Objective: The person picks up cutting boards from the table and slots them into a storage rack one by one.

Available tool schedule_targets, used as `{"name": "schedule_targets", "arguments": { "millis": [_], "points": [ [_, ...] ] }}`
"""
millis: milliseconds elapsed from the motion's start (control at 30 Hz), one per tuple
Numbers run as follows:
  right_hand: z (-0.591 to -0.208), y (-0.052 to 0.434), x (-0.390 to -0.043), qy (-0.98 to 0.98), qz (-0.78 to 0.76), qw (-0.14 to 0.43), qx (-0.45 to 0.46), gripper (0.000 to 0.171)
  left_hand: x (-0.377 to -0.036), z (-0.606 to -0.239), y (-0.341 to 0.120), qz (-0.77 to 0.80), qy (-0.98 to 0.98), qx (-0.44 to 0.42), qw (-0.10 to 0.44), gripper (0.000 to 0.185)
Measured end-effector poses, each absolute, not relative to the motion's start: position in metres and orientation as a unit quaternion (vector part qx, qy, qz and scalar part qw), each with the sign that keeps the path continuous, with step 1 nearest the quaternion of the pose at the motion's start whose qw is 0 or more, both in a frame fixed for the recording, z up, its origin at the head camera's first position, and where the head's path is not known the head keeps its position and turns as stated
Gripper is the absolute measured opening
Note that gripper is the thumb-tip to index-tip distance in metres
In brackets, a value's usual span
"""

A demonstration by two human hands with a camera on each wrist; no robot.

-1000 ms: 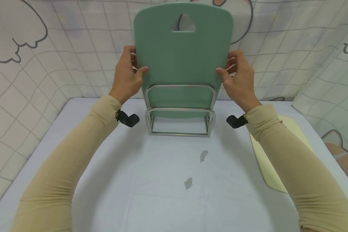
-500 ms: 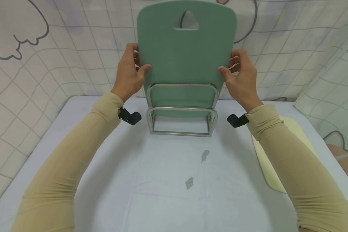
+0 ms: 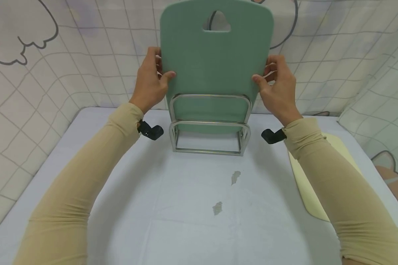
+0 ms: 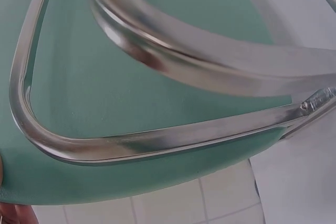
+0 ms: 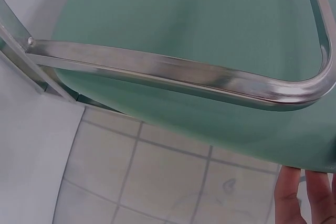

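Observation:
A green cutting board (image 3: 217, 55) with a handle hole near its top stands upright in a silver metal rack (image 3: 209, 151), behind the rack's front and middle loops. My left hand (image 3: 150, 79) grips the board's left edge, thumb on the near face and fingers behind. On the opposite edge my right hand (image 3: 277, 86) holds it the same way. The left wrist view shows the board's face (image 4: 105, 87) close behind the rack's curved bars. In the right wrist view, fingertips (image 5: 289, 187) touch the board's edge below a rack bar (image 5: 173, 72).
A pale yellow board (image 3: 310, 187) lies flat at the right, partly under my right forearm. White cloth covers the table (image 3: 185, 228), with two grey patches in front of the rack. A checked curtain (image 3: 96, 55) hangs close behind and at both sides.
The whole scene has shifted slightly to the right and up in the head view. Both hands keep their grip on the green cutting board, which stays in the rack.

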State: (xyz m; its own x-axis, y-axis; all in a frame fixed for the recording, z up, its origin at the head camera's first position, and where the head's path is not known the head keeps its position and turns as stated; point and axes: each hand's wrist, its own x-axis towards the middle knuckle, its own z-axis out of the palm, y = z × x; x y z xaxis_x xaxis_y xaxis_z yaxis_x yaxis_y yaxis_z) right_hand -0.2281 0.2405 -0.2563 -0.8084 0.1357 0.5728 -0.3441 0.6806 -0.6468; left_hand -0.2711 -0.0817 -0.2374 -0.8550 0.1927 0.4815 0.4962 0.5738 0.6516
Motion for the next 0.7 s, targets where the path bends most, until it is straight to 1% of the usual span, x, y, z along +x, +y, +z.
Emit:
{"name": "schedule_targets", "arguments": {
  "millis": [700],
  "points": [
    [-0.2531,0.2403,-0.2309,-0.869,0.397,0.292,0.049,0.035,-0.2720,-0.2354,-0.0790,-0.418,-0.873,-0.179,0.176,0.047]
  ]
}}
